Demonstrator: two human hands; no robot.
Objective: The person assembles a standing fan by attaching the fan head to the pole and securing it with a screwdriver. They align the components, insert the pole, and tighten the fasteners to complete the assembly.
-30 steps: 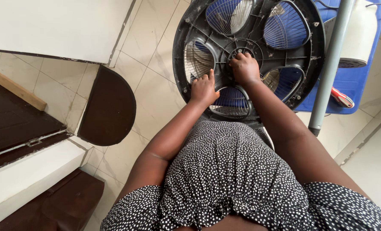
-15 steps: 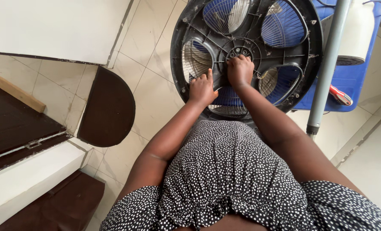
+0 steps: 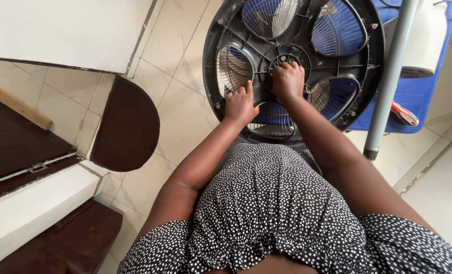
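We wear a black dress (image 3: 281, 213) dotted all over with small white spots, gathered at the waist, its short sleeves ending above our bare arms, with no rings or watch on our hands.

Pale tiled floor (image 3: 180, 45) (dark wooden steps (image 3: 18, 142))

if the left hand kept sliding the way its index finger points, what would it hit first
The left hand points up the black fan grille, index finger on a spoke. Going on, it would probably first cross the wire mesh opening just ahead, though depth is hard to judge.
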